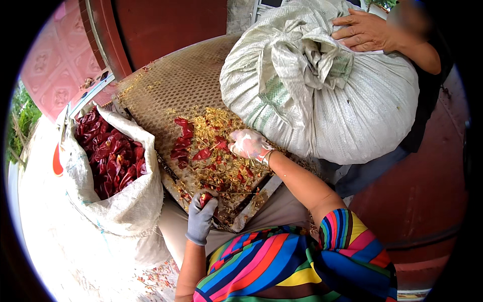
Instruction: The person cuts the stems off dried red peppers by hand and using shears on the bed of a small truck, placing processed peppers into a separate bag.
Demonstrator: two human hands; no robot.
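Left hand (201, 219), at the mesh table's (166, 80) near corner, has its gloved fingers curled round a red pod (205, 199); a light squeeze should spare the probably brittle skin. Right hand (249, 145) sits at the yellow chaff (216, 121), fingers bent, and whether they hold anything I cannot tell. Loose pods (183, 136) lie inside the left edge: lifting them from above looks cleanest.

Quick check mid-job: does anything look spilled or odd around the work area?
Yes: red scraps lie scattered on the ground near the open white sack, off the mesh surface, so they look spilled. Also, the gloves differ: the left hand wears grey, the right hand a pale patterned one.
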